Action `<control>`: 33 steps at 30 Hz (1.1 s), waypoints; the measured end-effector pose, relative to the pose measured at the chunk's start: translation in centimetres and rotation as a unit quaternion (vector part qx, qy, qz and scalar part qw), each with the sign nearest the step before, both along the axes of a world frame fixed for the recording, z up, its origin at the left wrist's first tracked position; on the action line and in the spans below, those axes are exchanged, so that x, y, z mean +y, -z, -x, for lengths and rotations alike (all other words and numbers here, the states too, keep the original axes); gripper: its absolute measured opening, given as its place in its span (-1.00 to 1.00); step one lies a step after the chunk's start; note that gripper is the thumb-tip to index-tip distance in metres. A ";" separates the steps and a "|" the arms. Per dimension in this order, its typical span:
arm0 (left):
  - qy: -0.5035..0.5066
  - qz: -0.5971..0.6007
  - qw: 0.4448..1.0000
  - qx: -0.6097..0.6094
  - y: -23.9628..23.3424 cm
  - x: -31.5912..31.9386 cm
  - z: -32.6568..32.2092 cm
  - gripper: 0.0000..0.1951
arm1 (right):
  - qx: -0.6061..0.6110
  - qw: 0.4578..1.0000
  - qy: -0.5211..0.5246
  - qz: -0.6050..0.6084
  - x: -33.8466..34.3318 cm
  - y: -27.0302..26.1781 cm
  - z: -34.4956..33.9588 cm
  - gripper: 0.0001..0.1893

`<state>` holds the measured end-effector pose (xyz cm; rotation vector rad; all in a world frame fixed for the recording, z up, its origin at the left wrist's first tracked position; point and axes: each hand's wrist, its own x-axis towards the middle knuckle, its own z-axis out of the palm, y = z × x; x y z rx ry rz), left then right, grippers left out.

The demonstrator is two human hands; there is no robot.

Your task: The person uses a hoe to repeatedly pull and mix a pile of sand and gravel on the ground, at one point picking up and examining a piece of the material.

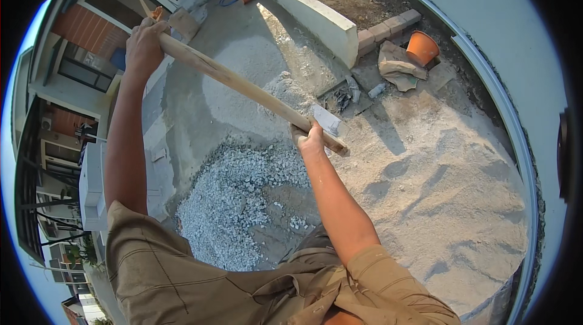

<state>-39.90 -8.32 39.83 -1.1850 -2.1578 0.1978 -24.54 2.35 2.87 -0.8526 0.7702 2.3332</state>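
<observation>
A long wooden tool handle (237, 83) slants across the view from upper left to lower right, held above the ground. My left hand (146, 45) is wrapped around its upper-left end, with my arm stretched out. Just past that hand show a thin pointed piece and an orange part (157, 13), possibly the tool's head; my hand hides how they join. My right hand (309, 136) grips the handle near its worn lower-right end. Below the handle lie a pile of grey gravel (227, 206) and a patch of pale powdery material (246, 74).
A large sand heap (437, 197) spreads on the right against a wall (514, 43). Beyond it are an orange bucket (422, 48) and a crumpled paper sack (398, 65). A low white wall (314, 11) stands ahead. A pale block-like structure (93, 188) is at left.
</observation>
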 end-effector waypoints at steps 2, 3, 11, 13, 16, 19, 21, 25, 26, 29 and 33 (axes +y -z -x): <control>-0.091 0.076 0.991 -0.059 1.0 -3.3 4.9 -0.73 | -0.018 0.999 -0.019 -0.021 -0.5 -0.7 -0.1 -0.67; -0.131 0.122 0.976 -0.123 3.1 -4.5 6.4 -0.72 | -0.048 0.997 -0.037 -0.042 -0.4 -0.2 -1.7 -0.63; 0.028 0.495 0.678 -0.543 38.1 -4.9 -16.5 -0.52 | -0.422 0.903 0.074 -0.035 3.3 15.1 -38.5 -0.66; 0.160 0.539 0.593 -0.576 41.3 -1.3 -28.8 -0.56 | -0.514 0.842 0.164 -0.030 5.8 12.0 -50.8 -0.71; 0.263 0.544 0.512 -0.610 41.1 5.5 -45.8 -0.53 | -0.603 0.730 0.280 -0.156 8.4 1.1 -67.5 -0.81; 0.443 0.433 0.411 -0.668 39.5 11.7 -63.1 -0.57 | -0.725 0.597 0.266 -0.218 8.9 -5.2 -80.5 -0.72; 0.469 0.396 0.435 -0.659 37.0 15.9 -73.8 -0.55 | -0.753 0.576 0.257 -0.187 8.8 -4.8 -84.1 -0.66; 0.492 0.375 0.467 -0.632 37.6 22.8 -89.7 -0.59 | -0.815 0.522 0.198 -0.155 9.6 -0.3 -84.9 -0.53; 0.489 0.381 0.468 -0.630 38.8 23.2 -91.3 -0.59 | -0.813 0.527 0.198 -0.151 9.6 0.9 -85.5 -0.53; 0.396 0.495 0.527 -0.566 41.9 23.2 -92.6 -0.63 | -0.775 0.624 0.056 -0.081 9.7 5.5 -86.4 -0.60; 0.326 0.577 0.551 -0.507 47.3 19.4 -87.7 -0.64 | -0.747 0.595 -0.257 -0.148 5.8 15.8 -83.7 -0.75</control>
